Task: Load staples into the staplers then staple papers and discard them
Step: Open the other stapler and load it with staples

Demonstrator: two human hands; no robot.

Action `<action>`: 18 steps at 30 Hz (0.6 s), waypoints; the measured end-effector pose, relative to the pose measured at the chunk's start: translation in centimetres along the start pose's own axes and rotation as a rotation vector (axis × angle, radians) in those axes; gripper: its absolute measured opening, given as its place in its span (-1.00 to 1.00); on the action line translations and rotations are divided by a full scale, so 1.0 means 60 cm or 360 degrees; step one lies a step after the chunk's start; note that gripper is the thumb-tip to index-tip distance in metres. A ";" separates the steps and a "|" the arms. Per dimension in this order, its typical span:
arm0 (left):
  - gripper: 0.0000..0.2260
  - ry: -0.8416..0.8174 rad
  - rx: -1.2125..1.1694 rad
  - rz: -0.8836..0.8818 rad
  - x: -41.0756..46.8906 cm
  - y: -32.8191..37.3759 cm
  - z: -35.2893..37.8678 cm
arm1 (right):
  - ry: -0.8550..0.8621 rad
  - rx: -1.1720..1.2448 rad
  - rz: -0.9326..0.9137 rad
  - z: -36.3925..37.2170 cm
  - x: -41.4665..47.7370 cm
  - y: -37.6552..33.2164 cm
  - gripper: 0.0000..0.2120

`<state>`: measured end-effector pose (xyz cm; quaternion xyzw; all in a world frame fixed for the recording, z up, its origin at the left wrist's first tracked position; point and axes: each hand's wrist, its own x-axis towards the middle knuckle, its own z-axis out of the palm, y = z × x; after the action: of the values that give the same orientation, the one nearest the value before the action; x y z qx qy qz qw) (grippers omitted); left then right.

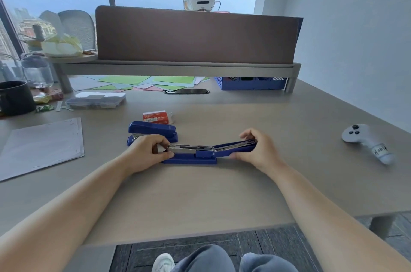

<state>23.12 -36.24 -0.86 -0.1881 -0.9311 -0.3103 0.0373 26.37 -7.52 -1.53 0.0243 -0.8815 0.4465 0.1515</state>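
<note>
On the desk (222, 194), paper (40, 147) is lying left of the left grip (146, 151), which is pinching the open stapler (200, 152) while the right grip (255, 149) is clasping its raised lid, a second stapler (153, 130) just behind.

blue staplers (189, 156), red staple box (155, 117)

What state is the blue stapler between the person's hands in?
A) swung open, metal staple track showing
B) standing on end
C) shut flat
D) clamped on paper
A: the stapler lies on the desk with its top folded back to the right, baring the silver track.
</note>
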 end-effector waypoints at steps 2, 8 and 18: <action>-0.90 0.0001 -0.0003 -0.0009 0.000 0.000 0.000 | 0.0101 0.0102 -0.0024 -0.002 -0.002 -0.006 -0.44; -0.89 0.0045 -0.0049 -0.0046 0.001 0.002 0.003 | 0.0187 0.0507 -0.0069 0.005 0.010 -0.040 -0.62; -0.82 -0.0017 -0.0143 -0.0113 0.003 -0.012 -0.006 | -0.0424 0.0099 -0.0424 0.109 0.043 -0.116 -0.89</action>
<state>22.67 -36.91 -0.92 -0.1580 -0.9225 -0.3518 0.0128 23.54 -16.65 1.04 0.2043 -0.8686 0.4424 0.0905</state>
